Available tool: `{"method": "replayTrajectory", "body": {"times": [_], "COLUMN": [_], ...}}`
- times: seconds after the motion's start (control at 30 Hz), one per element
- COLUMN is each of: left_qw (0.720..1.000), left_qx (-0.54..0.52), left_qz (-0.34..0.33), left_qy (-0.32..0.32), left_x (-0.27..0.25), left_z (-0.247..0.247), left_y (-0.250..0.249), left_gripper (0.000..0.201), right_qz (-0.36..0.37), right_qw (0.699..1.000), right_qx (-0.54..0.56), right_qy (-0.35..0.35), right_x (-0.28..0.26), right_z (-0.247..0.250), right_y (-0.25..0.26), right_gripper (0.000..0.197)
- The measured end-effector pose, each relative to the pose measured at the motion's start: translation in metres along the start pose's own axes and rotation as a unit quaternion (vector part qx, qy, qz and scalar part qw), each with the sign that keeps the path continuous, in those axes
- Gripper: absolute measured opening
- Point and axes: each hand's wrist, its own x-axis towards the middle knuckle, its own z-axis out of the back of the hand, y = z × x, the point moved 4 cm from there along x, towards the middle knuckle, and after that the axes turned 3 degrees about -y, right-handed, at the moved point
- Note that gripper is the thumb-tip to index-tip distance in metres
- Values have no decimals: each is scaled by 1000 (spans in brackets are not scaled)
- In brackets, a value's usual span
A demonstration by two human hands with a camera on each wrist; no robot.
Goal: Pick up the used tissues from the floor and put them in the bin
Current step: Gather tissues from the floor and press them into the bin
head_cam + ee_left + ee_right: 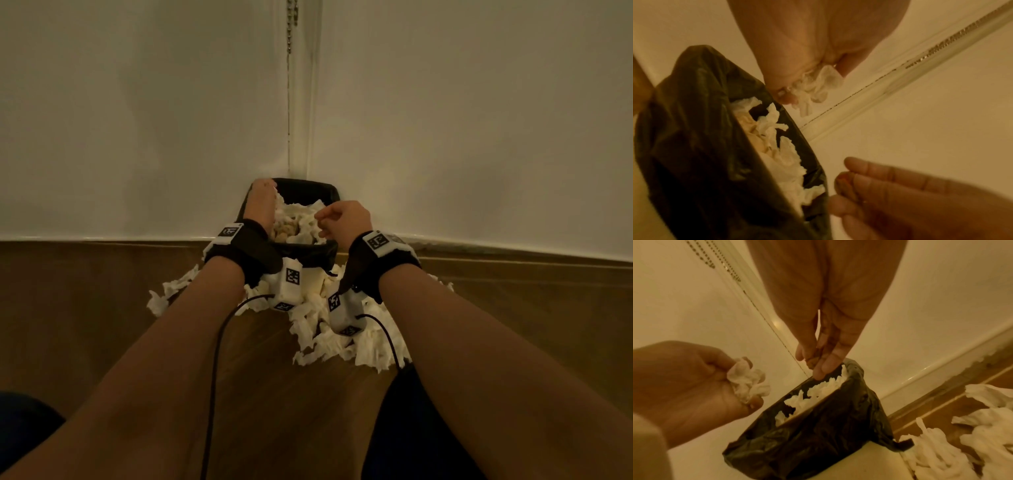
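The left hand [694,386] holds a crumpled tissue [748,381] in curled fingers above the bin [818,434], which stands in the wall corner and holds tissues. The right hand [818,344], fingers loosely straight, holds nothing. More tissues [342,335] lie on the floor [102,291] beside it.

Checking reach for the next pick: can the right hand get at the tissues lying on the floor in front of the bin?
Probably yes. The right hand holds nothing and hovers by the bin; the tissues on the floor lie uncovered just below its wrist.

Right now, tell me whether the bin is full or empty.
Nearly full: tissues pile up to the rim of the bin.
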Motion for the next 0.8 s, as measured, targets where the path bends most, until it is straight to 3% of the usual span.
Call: {"method": "replayTrajectory", "body": {"times": [0.13, 0.27, 0.47, 0.53, 0.63, 0.8], "left_qw": [984, 955, 908, 875, 796, 762], "left_qx": [167, 271, 379, 446, 567, 601], "left_qz": [-34, -89, -138, -163, -202, -192], "left_qy": [45, 78, 115, 96, 64, 143], "left_x": [4, 1, 9, 11, 9, 6], "left_z": [-10, -17, -22, -20, -20, -29], "left_y": [16, 26, 28, 33, 36, 43], "left_gripper": [24, 41, 28, 23, 28, 35], "right_qz": [44, 71, 19, 36, 100, 80], "right_qw": [990, 967, 943, 935, 920, 894], "right_qx": [-134, -237, -319, -338, -366, -406], "right_qy": [16, 54, 96, 104, 94, 172], "right_x": [7, 15, 32, 33, 28, 23], "right_z": [-11, -24, -44, -52, -64, -83], "right_y": [0, 0, -7, -7, -9, -19], "right_gripper": [13, 22, 30, 33, 33, 36]}}
